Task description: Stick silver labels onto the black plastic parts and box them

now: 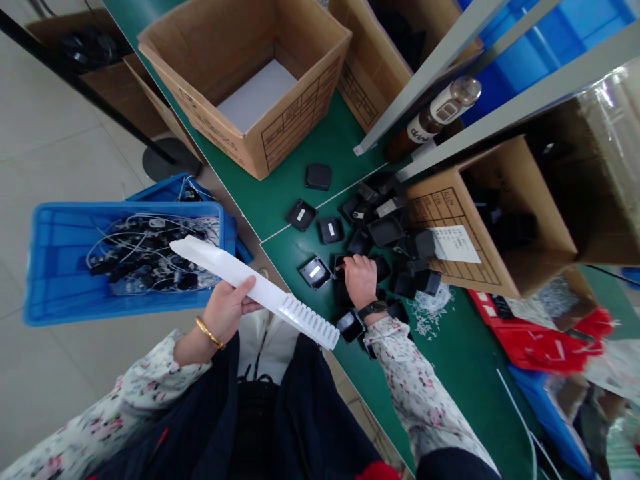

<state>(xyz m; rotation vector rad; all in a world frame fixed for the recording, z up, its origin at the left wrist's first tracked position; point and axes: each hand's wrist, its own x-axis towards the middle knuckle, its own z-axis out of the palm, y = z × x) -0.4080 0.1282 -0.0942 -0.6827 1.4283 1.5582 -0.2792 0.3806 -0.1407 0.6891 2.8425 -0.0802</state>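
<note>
My left hand (227, 308) is closed around a long white strip of backing paper (250, 283) whose near end carries a row of small white labels. It holds the strip over my lap, beside the table edge. My right hand (360, 279) rests on the green table (450, 360), its fingers closed on a small black square housing (341, 268) at the edge of a heap of several such black housings (395, 233). Some loose housings, such as one with a white label (315, 272), lie label-up near it.
An open cardboard box (250, 80) stands at the table's far end. A second carton (480, 227) lies on its side beside the heap. A blue crate of wired parts (125, 260) sits on the floor at left. Red packaging (545, 340) lies at right.
</note>
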